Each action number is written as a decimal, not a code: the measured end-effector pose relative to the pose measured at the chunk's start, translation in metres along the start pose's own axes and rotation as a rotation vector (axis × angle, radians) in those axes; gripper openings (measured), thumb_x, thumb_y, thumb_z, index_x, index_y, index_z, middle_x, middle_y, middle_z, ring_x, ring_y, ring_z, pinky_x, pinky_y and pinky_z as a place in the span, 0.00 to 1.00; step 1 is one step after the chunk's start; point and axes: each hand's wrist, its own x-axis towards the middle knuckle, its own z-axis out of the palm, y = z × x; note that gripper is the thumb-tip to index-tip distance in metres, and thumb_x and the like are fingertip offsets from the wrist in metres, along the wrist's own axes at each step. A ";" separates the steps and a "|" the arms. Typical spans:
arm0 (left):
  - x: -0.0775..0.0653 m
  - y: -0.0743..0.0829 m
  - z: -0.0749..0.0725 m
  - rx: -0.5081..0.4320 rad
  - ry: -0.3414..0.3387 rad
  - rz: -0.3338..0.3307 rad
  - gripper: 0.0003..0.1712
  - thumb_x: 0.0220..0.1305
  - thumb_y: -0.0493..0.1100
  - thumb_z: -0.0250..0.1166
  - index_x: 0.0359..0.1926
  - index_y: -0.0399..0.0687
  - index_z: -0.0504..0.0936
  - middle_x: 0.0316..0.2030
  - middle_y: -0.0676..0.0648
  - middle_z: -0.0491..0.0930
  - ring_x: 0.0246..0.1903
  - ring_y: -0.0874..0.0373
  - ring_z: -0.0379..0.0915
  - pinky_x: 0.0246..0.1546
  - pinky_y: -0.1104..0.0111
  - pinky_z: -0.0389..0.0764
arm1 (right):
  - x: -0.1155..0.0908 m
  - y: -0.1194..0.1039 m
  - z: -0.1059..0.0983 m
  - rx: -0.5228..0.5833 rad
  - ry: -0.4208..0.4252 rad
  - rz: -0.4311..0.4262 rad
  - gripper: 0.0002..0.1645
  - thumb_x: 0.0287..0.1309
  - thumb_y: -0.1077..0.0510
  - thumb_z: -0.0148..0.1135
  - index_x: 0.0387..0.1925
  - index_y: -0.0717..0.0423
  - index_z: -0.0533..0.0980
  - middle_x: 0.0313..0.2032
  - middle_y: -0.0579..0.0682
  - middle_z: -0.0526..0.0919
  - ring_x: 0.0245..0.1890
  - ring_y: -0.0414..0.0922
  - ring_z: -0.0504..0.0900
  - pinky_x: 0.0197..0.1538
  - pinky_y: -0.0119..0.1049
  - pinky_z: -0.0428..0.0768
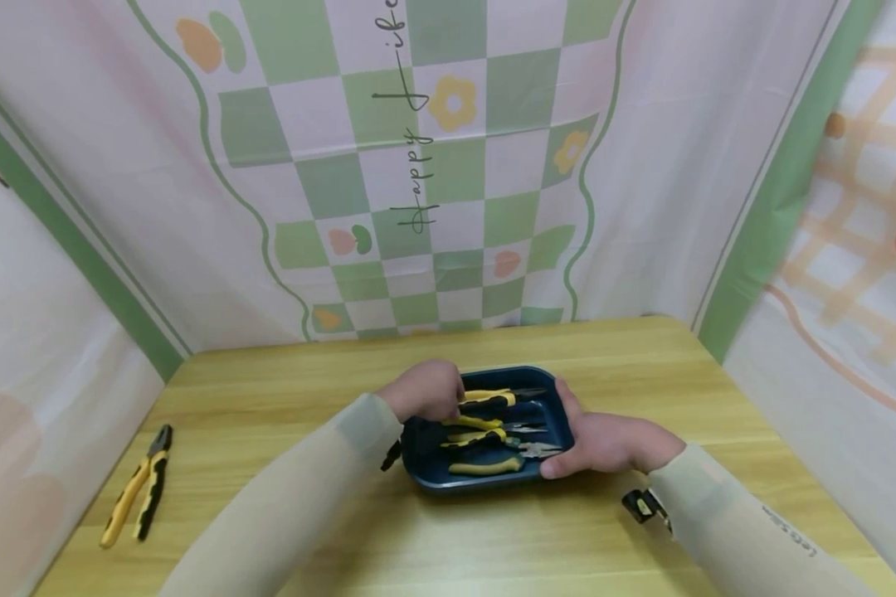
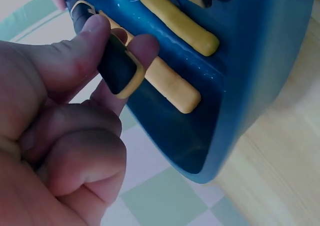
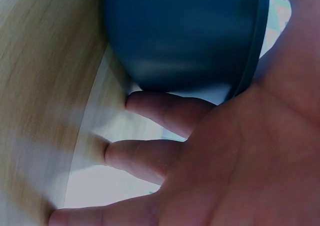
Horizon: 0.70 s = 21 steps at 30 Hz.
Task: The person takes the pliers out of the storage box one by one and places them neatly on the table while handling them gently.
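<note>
A dark blue tray (image 1: 485, 484) sits mid-table and holds several yellow-and-black pliers (image 1: 485, 437). My left hand (image 1: 427, 390) reaches over the tray's left end. In the left wrist view its thumb and fingers pinch the black, yellow-edged handle of one pair of pliers (image 2: 117, 66), above the yellow handles (image 2: 172, 88) lying in the tray (image 2: 260, 60). My right hand (image 1: 605, 444) clasps the tray's right end, thumb at the near corner. In the right wrist view its fingers (image 3: 170, 110) lie under the tray's underside (image 3: 185, 35).
Another pair of yellow-and-black pliers (image 1: 138, 493) lies alone on the wooden table (image 1: 269, 390) near its left edge. Patterned cloth walls close in the back and both sides. Bare wood surrounds the tray.
</note>
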 end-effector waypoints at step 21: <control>-0.024 -0.029 -0.005 -0.547 0.009 0.142 0.14 0.64 0.44 0.61 0.23 0.45 0.84 0.19 0.53 0.74 0.20 0.60 0.57 0.28 0.67 0.62 | 0.000 -0.001 0.000 -0.007 -0.002 0.005 0.80 0.41 0.36 0.71 0.68 0.57 0.19 0.62 0.73 0.58 0.52 0.54 0.70 0.60 0.53 0.59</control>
